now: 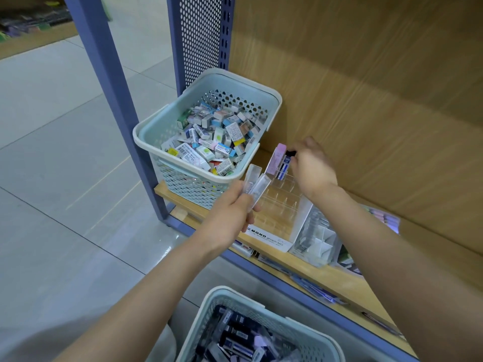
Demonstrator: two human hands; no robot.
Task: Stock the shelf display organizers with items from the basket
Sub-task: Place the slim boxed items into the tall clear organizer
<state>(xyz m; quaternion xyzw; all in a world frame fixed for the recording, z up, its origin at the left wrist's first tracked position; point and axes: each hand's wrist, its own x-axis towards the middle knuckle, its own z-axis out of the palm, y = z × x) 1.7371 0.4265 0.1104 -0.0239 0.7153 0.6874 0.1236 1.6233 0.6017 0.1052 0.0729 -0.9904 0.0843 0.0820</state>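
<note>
Clear acrylic formed the display organizer (281, 205), which stood on the wooden shelf (326, 275) with a white front label, just right of a pale blue basket (146, 142) filled with small boxed items. The right hand (312, 167) was at the far row of the organizer, fingers curled and pinching the top of a dark blue case (286, 163) that stood upright in a slot, touching or just beside a pink case (275, 159) on its left. Whether the dark blue case was fully seated could not be determined, as the hand hid its right side. The left hand (230, 212) was near the organizer's left edge, fingers closed round the lower ends of two clear cases (257, 188), which fanned upward and apart. A second basket (227, 293), the near one, held more cases of the same kind and was judged to be the supply. Most slots of the organizer showed no contents, so stocking was judged to be at an early stage. Possible faults: a case released before reaching the slot floor could lean on its neighbour and tip the row; sideways pressure from the right hand could dislodge the pink case or shift the light organizer on the shelf; the left hand's grip on only the lower ends could let a clear case slip and fall.
</note>
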